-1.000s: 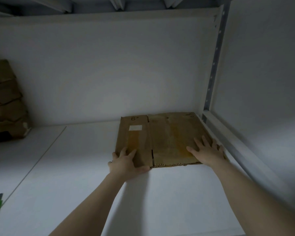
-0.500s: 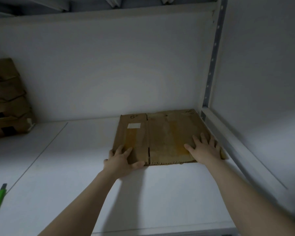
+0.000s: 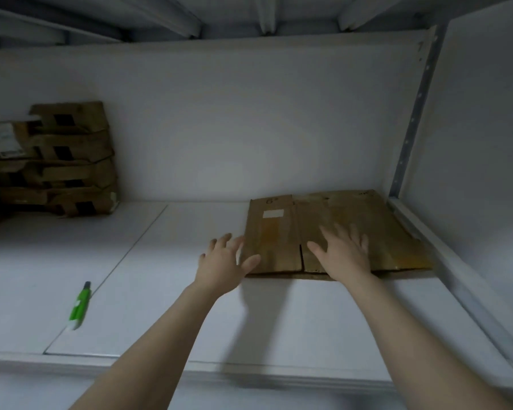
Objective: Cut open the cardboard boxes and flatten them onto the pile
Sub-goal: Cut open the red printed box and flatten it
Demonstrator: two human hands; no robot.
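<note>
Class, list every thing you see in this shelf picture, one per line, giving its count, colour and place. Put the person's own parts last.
flattened cardboard pile: one pile, sheets uncountable, brown, back right corner of the shelf
stacked boxes: several, exact count unclear, brown with dark tape, back left against the wall
utility knife: one, green, front left on the shelf
shelf: one, white, under everything
upright post: one, grey metal with holes, right rear
left grip: one bare hand, fingers spread, at the pile's left edge
right grip: one bare hand, flat on the pile
</note>
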